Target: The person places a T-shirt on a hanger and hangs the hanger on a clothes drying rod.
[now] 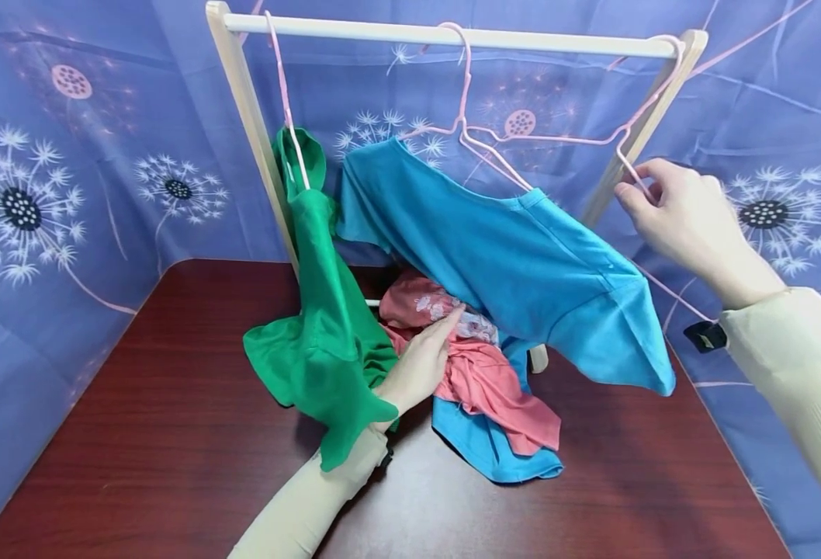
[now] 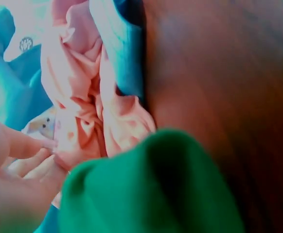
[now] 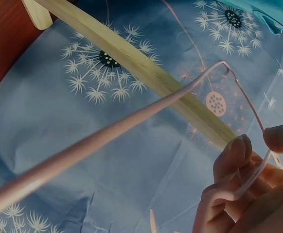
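Observation:
My right hand (image 1: 686, 217) pinches a thin pink hanger (image 3: 107, 128) near its shoulder bend; the hook sits over the rail's right end. My left hand (image 1: 420, 365) reaches under the green garment's edge and touches the pile, fingers fairly straight in the head view; whether it grips cloth is unclear. In that pile lie a coral-pink garment (image 1: 497, 388), a darker pink piece with white prints (image 1: 410, 299) and a blue cloth (image 1: 490, 450). A blue T-shirt (image 1: 480, 225) hangs slanted from the middle pink hanger (image 1: 465, 85). On the left hanger (image 1: 281, 74) hangs a green garment (image 1: 327, 310).
The rack has a white rail (image 1: 382, 32) between wooden side posts (image 1: 250, 116). It stands on a dark red-brown table (image 1: 138, 435). Behind it hangs a blue dandelion-print curtain (image 1: 138, 101). The green garment's lower part drapes across my left wrist.

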`<state>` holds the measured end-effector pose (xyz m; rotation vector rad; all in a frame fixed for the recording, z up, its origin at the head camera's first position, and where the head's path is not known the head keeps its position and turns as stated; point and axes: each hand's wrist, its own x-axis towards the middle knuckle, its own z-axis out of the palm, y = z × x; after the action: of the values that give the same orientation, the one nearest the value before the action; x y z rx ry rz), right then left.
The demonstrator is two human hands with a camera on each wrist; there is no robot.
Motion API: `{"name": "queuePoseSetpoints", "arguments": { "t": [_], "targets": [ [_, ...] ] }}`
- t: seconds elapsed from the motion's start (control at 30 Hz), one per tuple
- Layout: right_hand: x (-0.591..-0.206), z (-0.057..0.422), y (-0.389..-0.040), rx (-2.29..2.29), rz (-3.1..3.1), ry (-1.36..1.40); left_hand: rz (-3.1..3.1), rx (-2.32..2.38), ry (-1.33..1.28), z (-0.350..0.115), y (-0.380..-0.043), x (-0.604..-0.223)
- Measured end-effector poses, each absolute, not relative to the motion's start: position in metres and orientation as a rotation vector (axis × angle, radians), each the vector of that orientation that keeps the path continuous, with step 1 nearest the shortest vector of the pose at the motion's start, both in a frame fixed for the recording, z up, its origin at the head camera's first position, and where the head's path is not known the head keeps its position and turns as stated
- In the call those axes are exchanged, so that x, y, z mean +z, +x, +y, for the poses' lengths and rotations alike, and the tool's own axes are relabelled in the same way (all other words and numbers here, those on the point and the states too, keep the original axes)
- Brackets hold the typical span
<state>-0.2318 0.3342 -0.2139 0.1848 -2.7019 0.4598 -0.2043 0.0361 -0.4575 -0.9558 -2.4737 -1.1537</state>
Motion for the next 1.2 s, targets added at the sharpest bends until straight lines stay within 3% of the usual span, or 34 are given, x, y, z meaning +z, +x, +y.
{"name": "queuePoseSetpoints", "arguments": {
  "t": [0.23,0.37,0.7,1.2],
  "targets": [
    [-0.208,0.329,-0.239,0.534,-2.709,0.156,-2.358,-1.300,-0.746,0.018,-0.220,-0.453],
    [-0.204,0.330,-0.240,0.568,-2.722,0.111,-2.346,-1.059,-0.502,0.007,-0.231,-0.450],
    [-0.199,0.325,-0.240,0.638,-2.768,0.091,-2.618,-0.466,-0.170,-0.002,-0.252,-0.467],
    [-0.196,0.334,-0.232,0.648,-2.603,0.177,-2.309,-1.168,-0.299,-0.007,-0.250,-0.453]
  ]
}}
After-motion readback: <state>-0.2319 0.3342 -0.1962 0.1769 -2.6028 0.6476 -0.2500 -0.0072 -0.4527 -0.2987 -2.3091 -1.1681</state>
